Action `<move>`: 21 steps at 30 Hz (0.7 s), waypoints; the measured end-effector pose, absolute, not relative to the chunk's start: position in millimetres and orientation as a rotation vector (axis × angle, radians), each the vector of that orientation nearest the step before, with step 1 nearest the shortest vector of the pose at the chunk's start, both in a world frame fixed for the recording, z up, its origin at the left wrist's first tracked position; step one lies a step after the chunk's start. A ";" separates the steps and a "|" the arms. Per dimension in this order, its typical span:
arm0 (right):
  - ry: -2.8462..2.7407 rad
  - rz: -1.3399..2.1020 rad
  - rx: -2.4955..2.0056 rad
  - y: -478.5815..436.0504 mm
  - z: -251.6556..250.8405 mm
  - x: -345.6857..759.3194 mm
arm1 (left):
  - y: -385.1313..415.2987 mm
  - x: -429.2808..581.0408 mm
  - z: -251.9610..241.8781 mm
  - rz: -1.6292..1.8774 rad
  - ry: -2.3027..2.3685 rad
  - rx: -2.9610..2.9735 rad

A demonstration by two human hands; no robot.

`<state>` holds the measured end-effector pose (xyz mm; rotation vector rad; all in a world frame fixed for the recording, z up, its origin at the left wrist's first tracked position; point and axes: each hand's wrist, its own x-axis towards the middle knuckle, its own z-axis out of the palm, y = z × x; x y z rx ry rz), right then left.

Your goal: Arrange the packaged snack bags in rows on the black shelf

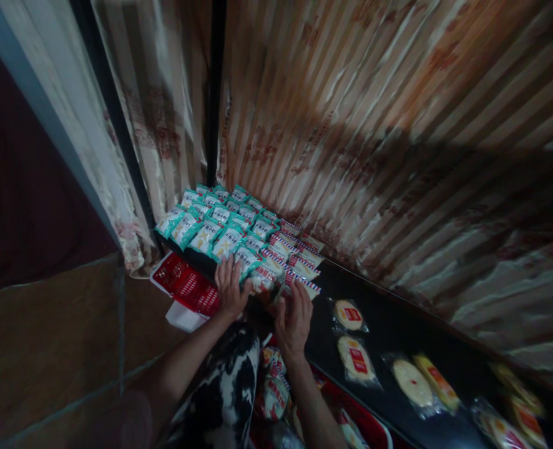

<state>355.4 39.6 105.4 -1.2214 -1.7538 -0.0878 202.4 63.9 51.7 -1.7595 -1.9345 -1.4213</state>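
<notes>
My left hand [232, 292] lies with fingers stretched out against the front edge of a teal snack packet [247, 259], its thumb apart. To the right, my right hand [295, 318] rests with slightly bent, spread fingers on the front packet of the red-and-white striped group [302, 268]. Between the two hands is another red-and-white packet [263, 277]. Several teal packets [220, 215] lie in tight rows on the black shelf [332, 280], left of the striped ones. Dim light and blur hide the fine print.
An upturned-looking red basket [187, 287] stands below the shelf at left. Near my knees, a second red basket [374, 427] holds several packets [274, 386]. Wrapped round crackers [349, 315] and yellow packets [438, 380] lie along the shelf's right. Behind hangs a pleated curtain [351, 125]; a dark pole [215, 93] stands at the corner.
</notes>
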 end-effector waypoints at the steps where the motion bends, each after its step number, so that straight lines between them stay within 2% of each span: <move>1: -1.789 -0.055 -1.197 40.7 105.6 349.3 | 66.9 196.2 50.6 -1.406 -1.954 -1.739; 9: -1.923 0.238 -1.221 59.8 104.2 306.1 | 77.0 178.1 38.7 -1.294 -1.912 -1.785; 21: -1.929 0.341 -1.271 72.8 100.1 289.2 | 81.0 177.9 23.7 -1.513 -1.919 -1.772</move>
